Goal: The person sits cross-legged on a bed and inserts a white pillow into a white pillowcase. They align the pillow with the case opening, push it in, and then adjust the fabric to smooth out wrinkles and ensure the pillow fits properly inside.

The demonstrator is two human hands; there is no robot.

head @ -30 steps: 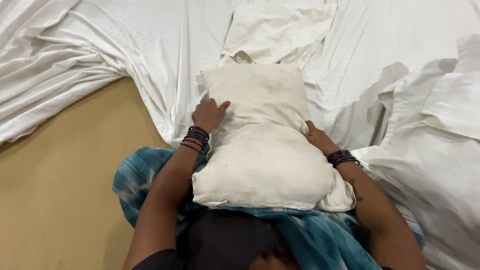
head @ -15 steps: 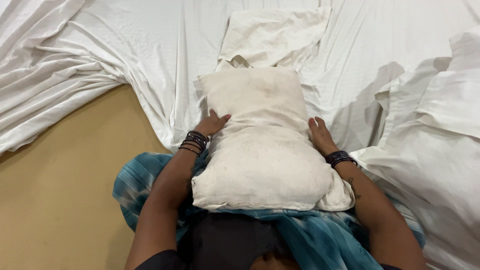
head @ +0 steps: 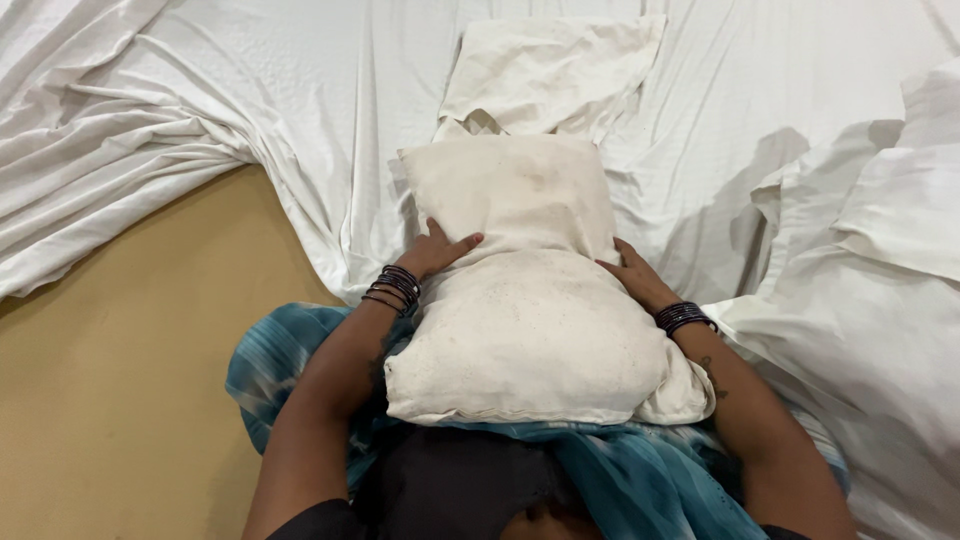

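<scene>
Head view — pillow (head: 530,300) lies lengthwise, pointing away; left hand (head: 440,252) and right hand (head: 632,277) fingers clasp its sides.

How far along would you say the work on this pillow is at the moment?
Done: the bare pillow lies lengthwise against the person's lap. In hand: left hand and right hand pinch its middle from both sides. Left: the empty pillowcase lies flat beyond it, unused.

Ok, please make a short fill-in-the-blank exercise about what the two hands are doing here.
1. Both hands press on an off-white ____.
2. The left hand and the right hand squeeze its ____, one from each side.
3. Each wrist wears dark ____.
4. Beyond it lies an empty pillowcase on a ____ sheet.

Missing words: pillow; middle; bangles; white
</scene>
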